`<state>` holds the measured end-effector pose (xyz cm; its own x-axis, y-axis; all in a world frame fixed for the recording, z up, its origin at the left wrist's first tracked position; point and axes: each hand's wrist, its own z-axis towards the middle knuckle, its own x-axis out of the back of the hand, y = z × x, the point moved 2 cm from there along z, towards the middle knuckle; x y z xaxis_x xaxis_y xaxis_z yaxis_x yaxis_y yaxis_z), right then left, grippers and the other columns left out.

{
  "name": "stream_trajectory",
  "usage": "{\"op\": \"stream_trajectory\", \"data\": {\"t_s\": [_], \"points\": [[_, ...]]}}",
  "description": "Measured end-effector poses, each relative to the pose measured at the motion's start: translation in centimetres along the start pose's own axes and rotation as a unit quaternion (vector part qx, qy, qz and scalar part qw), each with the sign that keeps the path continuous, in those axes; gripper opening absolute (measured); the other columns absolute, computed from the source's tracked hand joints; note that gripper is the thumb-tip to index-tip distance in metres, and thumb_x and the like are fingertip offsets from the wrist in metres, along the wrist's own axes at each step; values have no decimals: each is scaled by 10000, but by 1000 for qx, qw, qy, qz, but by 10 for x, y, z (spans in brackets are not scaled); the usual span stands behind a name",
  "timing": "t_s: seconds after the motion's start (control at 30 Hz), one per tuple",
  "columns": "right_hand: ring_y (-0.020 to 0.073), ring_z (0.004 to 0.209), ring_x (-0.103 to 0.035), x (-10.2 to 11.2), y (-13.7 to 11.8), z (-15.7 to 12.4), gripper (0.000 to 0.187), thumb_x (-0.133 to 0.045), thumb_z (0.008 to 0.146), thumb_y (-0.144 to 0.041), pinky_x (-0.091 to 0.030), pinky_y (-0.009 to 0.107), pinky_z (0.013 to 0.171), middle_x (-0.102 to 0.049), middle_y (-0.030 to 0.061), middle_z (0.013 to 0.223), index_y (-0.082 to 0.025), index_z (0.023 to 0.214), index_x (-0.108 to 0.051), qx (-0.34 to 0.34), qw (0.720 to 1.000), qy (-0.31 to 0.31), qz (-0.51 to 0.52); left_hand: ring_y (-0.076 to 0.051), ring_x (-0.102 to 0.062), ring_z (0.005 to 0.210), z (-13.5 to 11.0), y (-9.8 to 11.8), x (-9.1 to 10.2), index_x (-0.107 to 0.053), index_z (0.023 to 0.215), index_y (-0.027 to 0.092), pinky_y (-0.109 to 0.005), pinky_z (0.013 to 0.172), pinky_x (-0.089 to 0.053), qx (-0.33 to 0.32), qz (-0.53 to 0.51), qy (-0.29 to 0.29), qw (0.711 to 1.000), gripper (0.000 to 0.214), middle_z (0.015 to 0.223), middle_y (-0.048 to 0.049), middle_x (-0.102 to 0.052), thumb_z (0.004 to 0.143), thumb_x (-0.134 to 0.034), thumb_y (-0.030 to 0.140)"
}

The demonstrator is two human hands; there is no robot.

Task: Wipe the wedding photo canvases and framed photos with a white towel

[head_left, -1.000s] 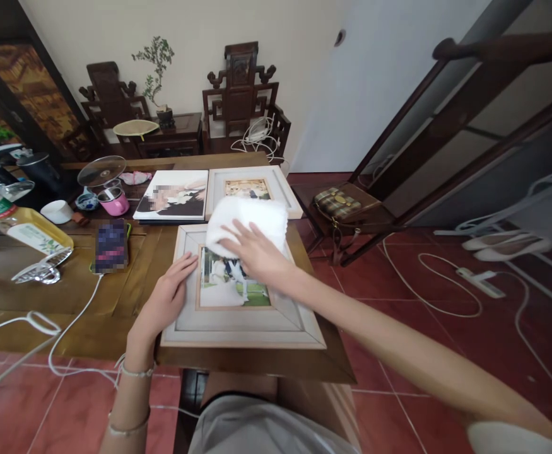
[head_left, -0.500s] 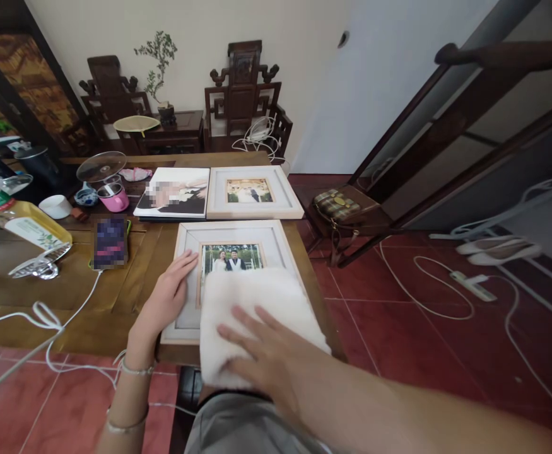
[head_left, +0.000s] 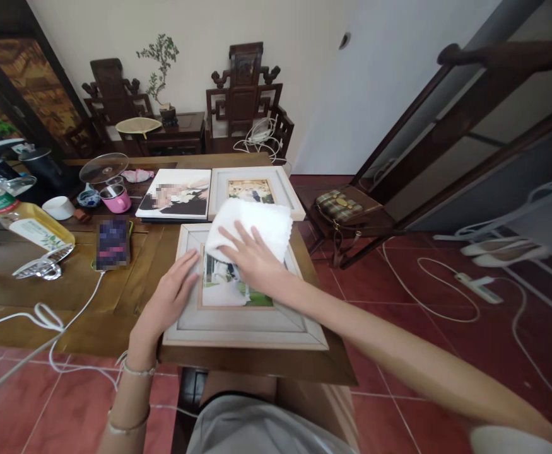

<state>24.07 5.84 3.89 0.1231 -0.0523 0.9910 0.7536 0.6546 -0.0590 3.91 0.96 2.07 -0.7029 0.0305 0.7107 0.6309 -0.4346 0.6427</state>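
A framed photo (head_left: 238,290) lies face up at the table's near end, in a pale frame with a wide white mount. My right hand (head_left: 252,255) lies on a fluffy white cloth (head_left: 261,217), its fingers spread flat and its thumb not visible. The cloth covers the upper part of this photo and reaches over the near edge of a second framed picture (head_left: 285,195). My left hand (head_left: 174,290) rests on the frame's left side with its fingers stretched out, holding nothing.
Left of the second frame lies a photo panel (head_left: 178,198). Farther left on the table (head_left: 152,252) are a phone (head_left: 113,243) with a cable, a hair claw (head_left: 43,261), a bottle (head_left: 29,221) and a pink cup (head_left: 115,198). A plaid bag (head_left: 339,205) sits on a chair at right.
My right hand and the cloth have moved away from me, from the frame's near edge to its far edge. More of the photo's lower part shows. My left hand stays put.
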Motion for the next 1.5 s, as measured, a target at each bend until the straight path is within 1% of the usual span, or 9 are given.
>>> {"op": "stream_trajectory", "data": {"t_s": [0.17, 0.43, 0.63, 0.77, 0.93, 1.07, 1.23, 1.3, 1.5], "points": [[459, 1437, -158, 0, -31, 17, 552, -493, 835, -1, -209, 738, 1080, -273, 106, 1581, -176, 1358, -518, 66, 997, -25, -12, -226, -286, 1443, -4, 0, 4, -298, 1497, 205, -425, 1196, -213, -26, -9, 68, 997, 530, 1560, -113, -318, 1019, -266, 432], [448, 1405, -276, 14, -93, -55, 341, -481, 936, -166, -272, 749, 1051, -371, 84, 1538, -231, 1227, -646, 144, 983, -90, 71, -236, -270, 1448, -4, -3, 5, -281, 1504, 200, -435, 1196, -193, -26, -2, 88, 996, 586, 1565, -121, -307, 1010, -202, 506], [435, 1395, -314, 21, -65, -99, 436, -544, 813, -62, -306, 720, 1062, -448, 89, 1490, -229, 1200, -655, 109, 988, -74, 86, -229, -345, 1418, -2, -3, 2, -430, 1428, 189, -439, 1181, -265, -2, 25, 43, 999, 480, 1520, -118, -397, 1008, -346, 404], [351, 1378, -392, 36, -26, -109, 628, -466, 638, 83, -383, 594, 1091, -511, 29, 1446, -270, 1113, -678, 85, 989, -57, 104, -244, -417, 1377, -1, 1, 0, -497, 1385, 195, -462, 1159, -320, -2, 21, 14, 1000, 446, 1468, -108, -477, 976, -451, 366], [281, 1123, -642, 49, 33, -80, 613, -431, 679, 46, -558, 415, 911, -676, 94, 1203, -187, 1212, -623, -66, 979, 136, 133, -245, -457, 1350, 0, 3, 0, -524, 1368, 191, -472, 1147, -349, -12, 13, 2, 1000, 424, 1430, -104, -521, 972, -452, 327], [279, 1086, -650, 51, 47, -33, 518, -488, 761, -27, -545, 416, 912, -675, 126, 1200, -117, 1265, -561, -131, 949, 252, 137, -246, -472, 1338, 0, 2, -1, -556, 1338, 201, -478, 1142, -360, -15, 2, -2, 1000, 398, 1406, -89, -549, 972, -446, 308], [229, 1404, -358, 35, 10, 33, 696, -350, 722, 131, -350, 465, 1111, -467, 91, 1475, -188, 1319, -516, 104, 977, 175, 67, -244, -493, 1320, 1, 2, 0, -590, 1302, 197, -467, 1140, -364, -14, -3, -4, 1000, 375, 1366, -90, -585, 965, -450, 284], [227, 1409, -346, 24, -4, 49, 655, -347, 743, 134, -320, 469, 1120, -526, 112, 1418, -176, 1287, -543, 186, 975, 118, 36, -253, -515, 1296, 2, 1, 0, -603, 1285, 204, -475, 1121, -383, -14, -1, -4, 1000, 366, 1345, -92, -602, 963, -450, 285], [261, 1311, -472, 6, 0, 42, 592, -386, 774, 99, -375, 477, 1061, -581, 143, 1330, -179, 1259, -579, 182, 982, 45, 3, -254, -565, 1231, 2, -1, 0, -616, 1262, 197, -458, 1083, -423, -12, 8, 1, 1000, 358, 1308, -107, -619, 957, -447, 278]]}}
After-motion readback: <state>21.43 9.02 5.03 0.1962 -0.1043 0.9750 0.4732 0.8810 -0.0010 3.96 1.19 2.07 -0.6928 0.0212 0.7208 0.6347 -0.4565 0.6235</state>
